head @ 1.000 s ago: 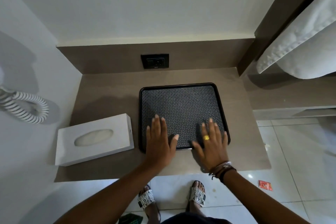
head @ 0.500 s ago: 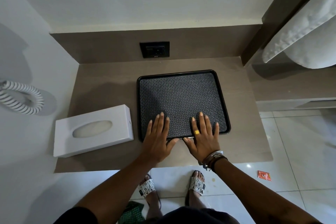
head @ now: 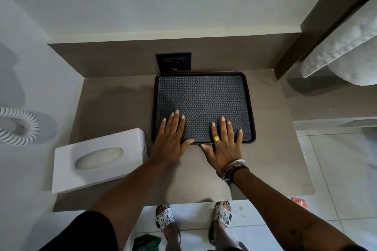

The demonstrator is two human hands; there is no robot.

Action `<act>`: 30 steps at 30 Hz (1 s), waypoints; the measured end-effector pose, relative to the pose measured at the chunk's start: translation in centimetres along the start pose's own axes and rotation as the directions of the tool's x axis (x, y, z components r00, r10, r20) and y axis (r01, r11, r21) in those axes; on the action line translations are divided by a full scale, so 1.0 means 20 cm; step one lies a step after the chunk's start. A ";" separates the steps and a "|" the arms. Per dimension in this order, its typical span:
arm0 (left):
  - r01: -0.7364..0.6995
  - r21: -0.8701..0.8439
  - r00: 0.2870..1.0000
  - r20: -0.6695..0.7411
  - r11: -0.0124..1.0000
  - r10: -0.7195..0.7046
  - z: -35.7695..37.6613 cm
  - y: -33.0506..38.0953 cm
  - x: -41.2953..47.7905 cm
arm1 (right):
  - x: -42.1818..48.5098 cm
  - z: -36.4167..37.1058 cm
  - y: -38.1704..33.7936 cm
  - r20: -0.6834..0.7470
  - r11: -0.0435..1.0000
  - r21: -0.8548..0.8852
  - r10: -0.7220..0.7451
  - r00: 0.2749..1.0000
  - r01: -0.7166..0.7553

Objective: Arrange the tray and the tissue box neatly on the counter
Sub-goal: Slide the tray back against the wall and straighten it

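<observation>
Head view, looking down on a brown counter (head: 114,108) set in a corner of white walls.

Black tray (head: 204,96) with a woven-pattern floor lies flat on the counter, its far edge close against the back panel, right below a dark wall socket (head: 173,61).

Left hand (head: 170,140) lies palm down on the tray's near left part; fingers straight and close together, thumb out along the near rim. It grips nothing.

Right hand (head: 224,146) lies palm down across the near rim, fingers spread on the tray floor, palm on the counter. Gold ring on one finger, bracelets at the wrist. It grips nothing.

White tissue box (head: 100,159) lies on the counter's near left corner, slightly askew, just beside the tray's left edge, not touching it.

White coiled cord (head: 18,126) on the left wall. Towel (head: 342,47) hangs at upper right. Sandalled feet on the tiled floor below.
</observation>
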State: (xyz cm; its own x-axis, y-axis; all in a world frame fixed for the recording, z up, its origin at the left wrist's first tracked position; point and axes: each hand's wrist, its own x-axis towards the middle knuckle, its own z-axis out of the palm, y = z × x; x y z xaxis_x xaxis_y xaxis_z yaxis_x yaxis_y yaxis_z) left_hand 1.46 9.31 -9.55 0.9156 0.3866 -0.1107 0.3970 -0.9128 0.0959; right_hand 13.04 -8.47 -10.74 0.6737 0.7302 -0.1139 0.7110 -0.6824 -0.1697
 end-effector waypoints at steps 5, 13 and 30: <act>0.000 0.004 1.000 0.009 1.000 0.000 0.01 -0.03 0.06 | 0.09 0.00 0.01 -0.013 1.000 -0.005 0.018 1.000 -0.018; -0.035 0.002 0.999 0.012 0.999 0.035 -0.02 -0.03 0.07 | 0.08 -0.05 -0.01 -0.034 1.000 0.018 -0.012 0.999 0.013; 0.057 -0.048 0.949 0.314 0.997 -0.039 -0.37 -0.89 -0.48 | -0.19 0.05 -0.54 0.254 0.887 -0.004 -0.446 0.858 0.463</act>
State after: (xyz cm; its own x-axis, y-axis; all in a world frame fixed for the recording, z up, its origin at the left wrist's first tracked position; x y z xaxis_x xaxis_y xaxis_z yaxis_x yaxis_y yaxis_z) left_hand -13.88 22.82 -2.79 0.8331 0.3608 -0.4193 0.4508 -0.8821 0.1366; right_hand 2.62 -3.93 -9.42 0.2096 0.9396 -0.2705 0.9429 -0.2675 -0.1987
